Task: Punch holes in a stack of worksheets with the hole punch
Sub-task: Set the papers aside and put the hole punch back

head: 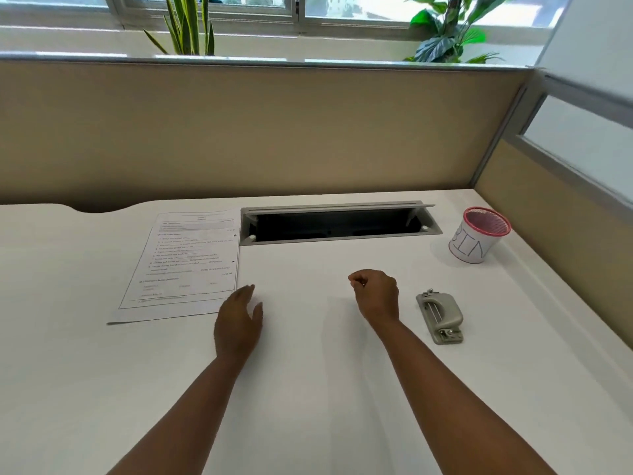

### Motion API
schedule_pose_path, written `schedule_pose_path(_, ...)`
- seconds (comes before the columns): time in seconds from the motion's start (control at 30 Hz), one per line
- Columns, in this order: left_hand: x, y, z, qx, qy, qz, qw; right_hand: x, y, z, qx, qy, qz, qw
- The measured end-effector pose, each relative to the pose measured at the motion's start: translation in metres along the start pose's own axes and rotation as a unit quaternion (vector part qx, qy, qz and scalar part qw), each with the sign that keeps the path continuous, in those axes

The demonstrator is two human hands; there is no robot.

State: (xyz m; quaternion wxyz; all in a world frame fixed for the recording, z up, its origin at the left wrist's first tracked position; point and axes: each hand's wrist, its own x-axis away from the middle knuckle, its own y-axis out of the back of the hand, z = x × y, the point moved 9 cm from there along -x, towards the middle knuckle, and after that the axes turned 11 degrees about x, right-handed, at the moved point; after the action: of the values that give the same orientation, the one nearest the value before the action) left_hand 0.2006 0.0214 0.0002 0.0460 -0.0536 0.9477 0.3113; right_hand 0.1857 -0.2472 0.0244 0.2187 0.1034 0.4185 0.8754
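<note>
White desk [308,389]: a plain white top that fills the lower part of the view, bounded at the back and on the right by beige partition panels [274,132].
Worksheets [185,265]: a stack of printed pages lying flat on the left part of the desk, its long side running away from the person; two small dark notches show along its right edge, near the cable tray.
Hole punch [440,317]: grey metal, lying on the desk to the right, well apart from the worksheets and touched by neither hand.
Left hand [239,323]: fingers straight and relaxed, holding nothing, palm turned inward, just beside the near right corner of the worksheets; whether a fingertip touches the paper cannot be told.
Right hand [375,294]: fingers curled in with thumb and forefinger tips together, above the desk between the worksheets and the hole punch; whether anything small is held between the fingertips cannot be told.
Cable tray [339,222]: a long grey-framed slot in the desk with its lid raised, dark inside, just right of the top of the worksheets.
Mesh cup [478,234]: pink mesh with a white paper wrap lettered "BIN", standing upright at the far right, beyond the hole punch.
Plants [445,32]: green leaves on the sill behind the back partition, under the window [308,8].
</note>
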Motion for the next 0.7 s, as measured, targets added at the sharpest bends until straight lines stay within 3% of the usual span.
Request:
schedule_pose_path(0.17, 0.03, -0.065, -0.022, -0.081, -0.042, 0.134, 0.987, -0.002, 0.02, -0.041, 0.06, 0.005, -0.006, 0.998)
schedule_pose_path(0.27, 0.041, -0.086, -0.032, -0.148, -0.057, 0.175, 0.972, -0.006, 0.026, -0.062, 0.096, 0.033, 0.01, 0.995)
schedule_pose_path(0.7, 0.046, -0.096, -0.037, -0.233, -0.04, 0.152, 0.96, 0.004, -0.003, -0.061, 0.189, 0.169, 0.166, 0.953)
